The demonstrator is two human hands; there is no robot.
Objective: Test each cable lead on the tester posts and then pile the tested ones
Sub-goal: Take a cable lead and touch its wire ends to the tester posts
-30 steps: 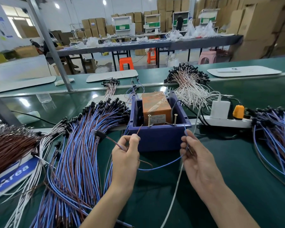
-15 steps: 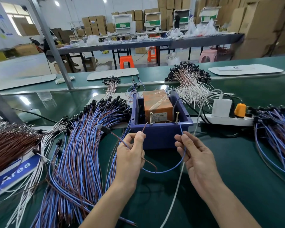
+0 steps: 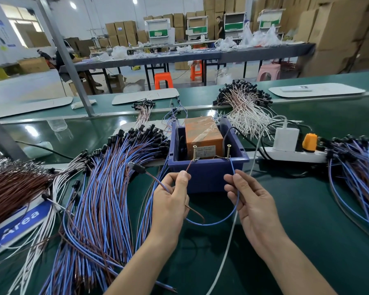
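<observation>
A: Head view. Hand states?

B: The brown lead [image 3: 189, 167] is pinched between thumb and forefinger of the left hand [image 3: 173, 199], tip held at the base of the left post [image 3: 194, 153]. The blue lead [image 3: 232, 167] is pinched by the right hand [image 3: 249, 201], tip at the right post [image 3: 228, 152].

A: Locations?

B: Both posts are set on the near rim of the blue box [image 3: 207, 177], at 12 o'clock from the hands. The orange tester [image 3: 202, 137] is seated inside. A lead pile [image 3: 107, 188] is spread at 9 o'clock. A second pile [image 3: 358, 167] is seen at 3 o'clock, by the power strip [image 3: 294, 155].
</observation>
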